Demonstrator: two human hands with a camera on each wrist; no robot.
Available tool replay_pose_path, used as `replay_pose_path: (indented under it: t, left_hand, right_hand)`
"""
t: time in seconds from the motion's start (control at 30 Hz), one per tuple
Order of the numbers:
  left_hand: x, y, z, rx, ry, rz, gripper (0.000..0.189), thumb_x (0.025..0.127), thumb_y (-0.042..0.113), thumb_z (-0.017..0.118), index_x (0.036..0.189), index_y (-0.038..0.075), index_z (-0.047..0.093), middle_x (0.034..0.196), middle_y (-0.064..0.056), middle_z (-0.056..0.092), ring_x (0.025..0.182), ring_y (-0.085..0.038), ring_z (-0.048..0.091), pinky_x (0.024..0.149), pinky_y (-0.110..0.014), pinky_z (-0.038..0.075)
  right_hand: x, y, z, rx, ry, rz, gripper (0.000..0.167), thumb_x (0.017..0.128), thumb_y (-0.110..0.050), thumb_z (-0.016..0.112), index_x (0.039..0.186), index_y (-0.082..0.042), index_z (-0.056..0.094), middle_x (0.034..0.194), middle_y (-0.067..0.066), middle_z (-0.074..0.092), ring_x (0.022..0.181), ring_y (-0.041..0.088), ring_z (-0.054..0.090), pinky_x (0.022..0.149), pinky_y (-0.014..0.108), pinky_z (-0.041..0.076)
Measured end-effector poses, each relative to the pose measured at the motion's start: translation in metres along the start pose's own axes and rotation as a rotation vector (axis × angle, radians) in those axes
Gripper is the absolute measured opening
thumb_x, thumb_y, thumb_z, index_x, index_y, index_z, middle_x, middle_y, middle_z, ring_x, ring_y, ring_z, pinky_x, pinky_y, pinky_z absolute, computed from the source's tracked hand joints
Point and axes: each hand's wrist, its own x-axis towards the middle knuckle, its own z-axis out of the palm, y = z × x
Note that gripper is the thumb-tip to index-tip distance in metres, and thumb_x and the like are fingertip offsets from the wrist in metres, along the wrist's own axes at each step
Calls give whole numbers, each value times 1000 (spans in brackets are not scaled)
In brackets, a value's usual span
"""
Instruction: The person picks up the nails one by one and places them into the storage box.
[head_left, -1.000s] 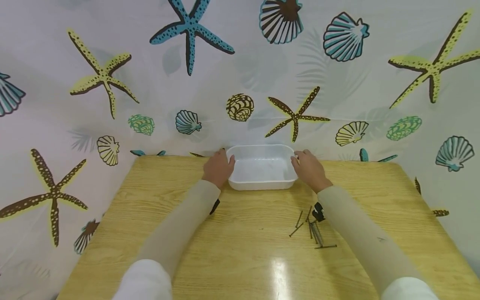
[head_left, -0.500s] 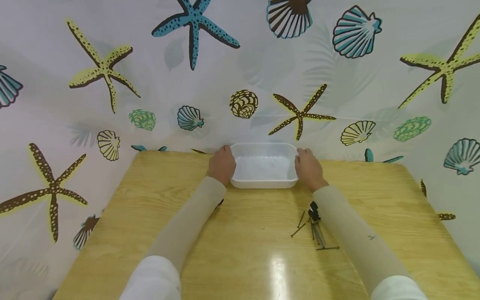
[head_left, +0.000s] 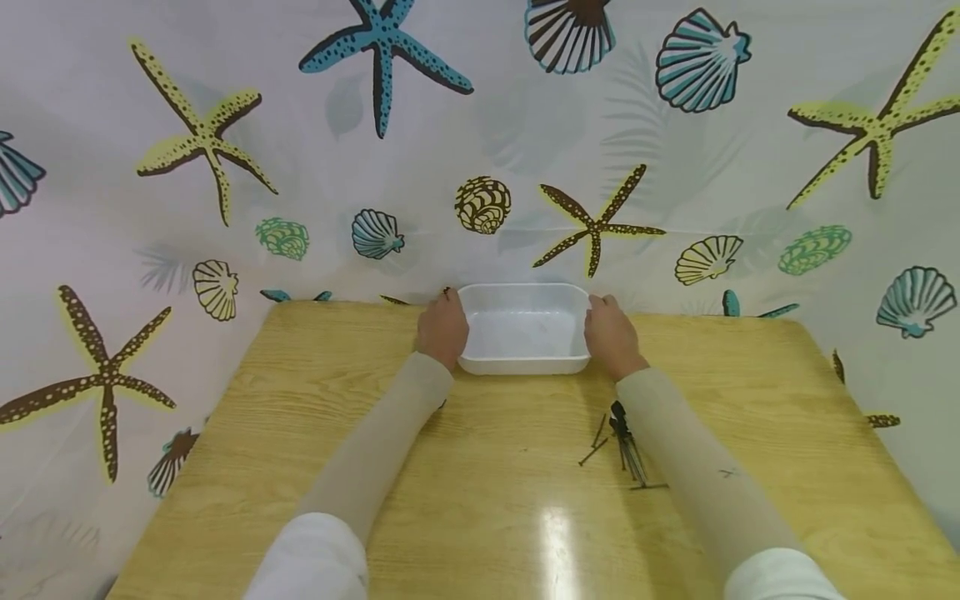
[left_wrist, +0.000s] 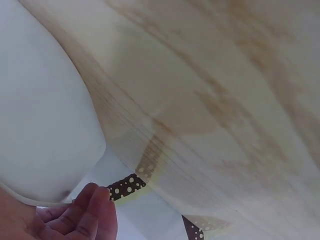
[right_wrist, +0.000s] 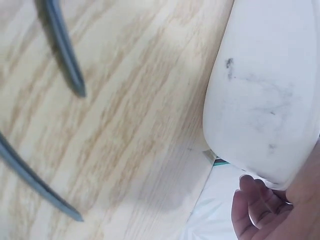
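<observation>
A white plastic tub [head_left: 525, 366] sits at the far edge of the wooden table, against the patterned cloth. My left hand [head_left: 444, 329] grips its left end. At the right end, my right hand [head_left: 612, 336] holds the rim. The left wrist view shows curled fingers [left_wrist: 102, 207] at the rim of the white tub [left_wrist: 45, 100]. Bent fingers [right_wrist: 242, 210] also show under the tub's rim in the right wrist view, where its outer wall [right_wrist: 265, 100] has dark smudges. Several nails [head_left: 593, 452] lie on the table below my right wrist, partly hidden by that forearm.
The wooden table [head_left: 487, 500] spreads out in front of the tub. A cloth [head_left: 435, 150] printed with starfish and shells hangs behind and at both sides. In the right wrist view, two nails [right_wrist: 37, 182] lie close to the camera, apart from the tub.
Both hands have closed more firmly round the tub's ends, and the thumbs no longer show over the rim. The right forearm has swung inward over the nails. The tub stays about where it was.
</observation>
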Motion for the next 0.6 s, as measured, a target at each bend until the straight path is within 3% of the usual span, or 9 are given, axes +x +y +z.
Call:
replay_pose_path:
  t: [0.3,0.5,0.6]
  left_hand:
    - [-8,-10,4,52,-1,6,46,99,25,39,136,-1,35,120,-15,57,99,-28,59,74,-41,51]
    - [-22,-11,2,23,20,-5,42,99,23,37,133,-2,38,113,-16,59,97,-30,58,75,-44,50]
    - [-31,-11,0,-1,1,-23,42,99,24,37,133,-2,37,113,-16,59,97,-31,58,74,-45,50]
  right_hand:
    - [-9,-4,4,2,0,-11,39,98,-11,38,131,9,41,119,26,47,106,37,52,88,47,43]
    - [-20,-8,3,-1,15,-21,39,98,-12,39,131,9,42,119,26,48,105,36,53,88,46,44]
    - [-25,-9,4,-5,26,-43,38,98,-11,39,130,10,42,120,27,49,108,37,52,90,46,43]
